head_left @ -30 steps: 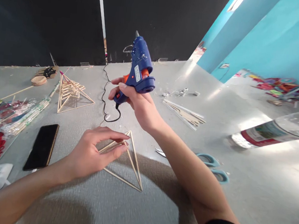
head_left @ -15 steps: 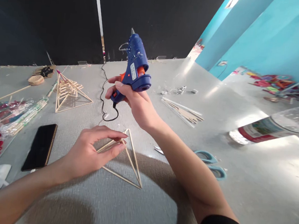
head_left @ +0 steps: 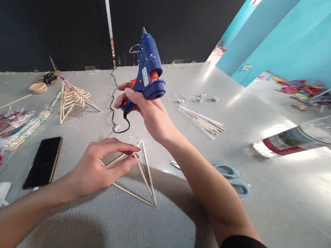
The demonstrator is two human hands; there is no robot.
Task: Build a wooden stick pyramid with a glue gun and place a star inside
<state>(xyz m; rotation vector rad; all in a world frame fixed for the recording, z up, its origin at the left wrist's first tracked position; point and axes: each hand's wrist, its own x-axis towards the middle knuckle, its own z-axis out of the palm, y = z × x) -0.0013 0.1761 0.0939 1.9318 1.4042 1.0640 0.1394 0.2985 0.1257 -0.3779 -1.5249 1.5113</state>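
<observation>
The right hand [head_left: 147,112] is wrapped around the grip of a blue hot glue gun [head_left: 146,74], nozzle raised above the grey table [head_left: 262,209]. The left hand [head_left: 100,166], fingers lightly curled, pinches what looks like one strut of a wooden stick triangle [head_left: 146,176] lying on the table, near a black phone [head_left: 44,162].

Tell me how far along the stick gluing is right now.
Done: a stacked stick pyramid stands finished at the far left. In hand: the left hand pinches the top joint of a single stick triangle on the table, while the right hand holds the glue gun raised, nozzle up, away from it. Left: loose sticks lie unused, so more layers probably remain.
</observation>
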